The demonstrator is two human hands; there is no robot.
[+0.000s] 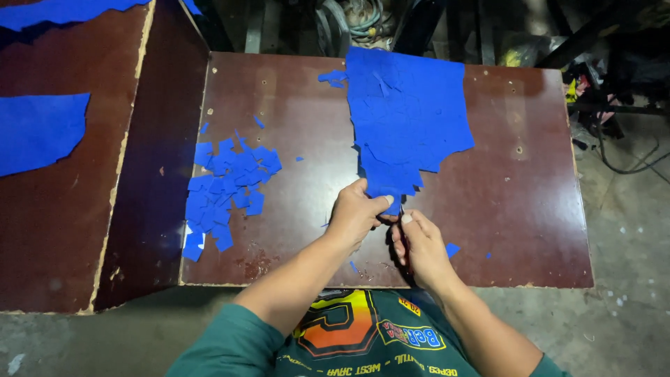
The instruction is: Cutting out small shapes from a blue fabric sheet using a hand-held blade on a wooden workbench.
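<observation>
On the scuffed brown board [293, 230], both hands [356, 213] [419, 244] pinch the jagged blue sheet's [408, 112] lower edge.

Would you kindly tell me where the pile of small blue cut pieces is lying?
In the head view, the pile of small blue pieces lies on the left part of the brown table, left of the left hand and the large blue sheet.

Dark brown worn table [502, 209], second brown board [63, 230] at left, grey concrete floor [628, 279], tangled cables [356, 21] behind
</observation>
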